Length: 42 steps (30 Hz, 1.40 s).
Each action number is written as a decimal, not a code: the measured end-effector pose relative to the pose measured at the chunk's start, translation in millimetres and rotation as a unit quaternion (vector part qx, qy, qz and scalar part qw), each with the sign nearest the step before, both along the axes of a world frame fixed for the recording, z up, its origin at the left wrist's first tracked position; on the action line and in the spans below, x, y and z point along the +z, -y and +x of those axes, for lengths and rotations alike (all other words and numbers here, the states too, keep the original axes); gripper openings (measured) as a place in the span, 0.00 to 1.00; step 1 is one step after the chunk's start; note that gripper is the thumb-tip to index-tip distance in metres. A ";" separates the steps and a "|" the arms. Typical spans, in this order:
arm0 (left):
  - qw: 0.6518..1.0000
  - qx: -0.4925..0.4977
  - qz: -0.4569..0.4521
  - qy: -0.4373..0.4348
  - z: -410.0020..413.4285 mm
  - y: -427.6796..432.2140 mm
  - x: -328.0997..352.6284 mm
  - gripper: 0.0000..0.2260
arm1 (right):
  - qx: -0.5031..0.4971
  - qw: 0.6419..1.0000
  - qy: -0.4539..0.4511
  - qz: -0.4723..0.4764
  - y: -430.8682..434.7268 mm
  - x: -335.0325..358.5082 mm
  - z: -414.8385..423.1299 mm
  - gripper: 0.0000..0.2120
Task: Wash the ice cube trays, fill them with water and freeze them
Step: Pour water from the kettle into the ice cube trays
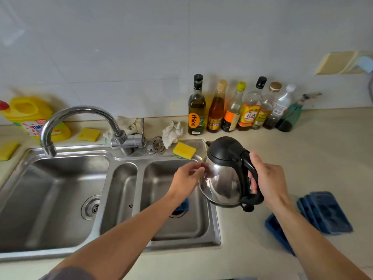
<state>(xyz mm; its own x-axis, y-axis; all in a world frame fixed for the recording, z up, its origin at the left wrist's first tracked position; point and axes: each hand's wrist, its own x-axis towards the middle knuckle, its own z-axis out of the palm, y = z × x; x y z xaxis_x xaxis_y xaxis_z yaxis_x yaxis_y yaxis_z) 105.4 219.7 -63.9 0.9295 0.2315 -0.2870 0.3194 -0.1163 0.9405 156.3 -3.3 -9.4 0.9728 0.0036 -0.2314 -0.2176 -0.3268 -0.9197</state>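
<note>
Ice cube trays (325,211), dark blue and stacked, lie on the pale counter (302,158) right of the steel sink (50,199), below a white tiled wall; they sit untouched near the right hand (270,182), which grips the kettle (224,178) by its black handle; the left hand (187,178) touches the kettle's side, fingers loosely bent.

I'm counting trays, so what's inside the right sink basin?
A blue object, maybe a tray, lies by the drain in the right basin; the left forearm covers most of it.
</note>
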 end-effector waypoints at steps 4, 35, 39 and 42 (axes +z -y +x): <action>0.999 -0.033 0.019 -0.012 44.4 21.1 6.5 0.10 | 0.017 1.000 0.003 0.017 30.6 -11.5 44.5 0.29; 0.932 0.083 0.276 -0.221 -156.1 -145.5 -45.6 0.07 | 0.387 0.904 -0.048 -0.175 -154.6 -97.0 -90.7 0.15; 0.927 0.086 0.264 -0.254 -206.2 -163.6 -63.0 0.05 | 0.417 0.883 -0.098 -0.191 -188.3 -131.2 -130.3 0.15; 0.934 0.061 0.246 -0.252 -224.5 -163.3 -76.1 0.05 | 0.427 0.865 -0.117 -0.237 -199.7 -155.8 -144.4 0.21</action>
<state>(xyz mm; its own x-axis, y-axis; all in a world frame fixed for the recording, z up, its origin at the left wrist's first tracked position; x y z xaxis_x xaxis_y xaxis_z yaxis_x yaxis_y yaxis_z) -119.1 383.0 -139.9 0.6632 0.5454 -0.5125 0.7462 -0.4287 0.5093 11.9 196.4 -165.2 0.5884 0.5488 -0.5938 0.1285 -0.7885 -0.6014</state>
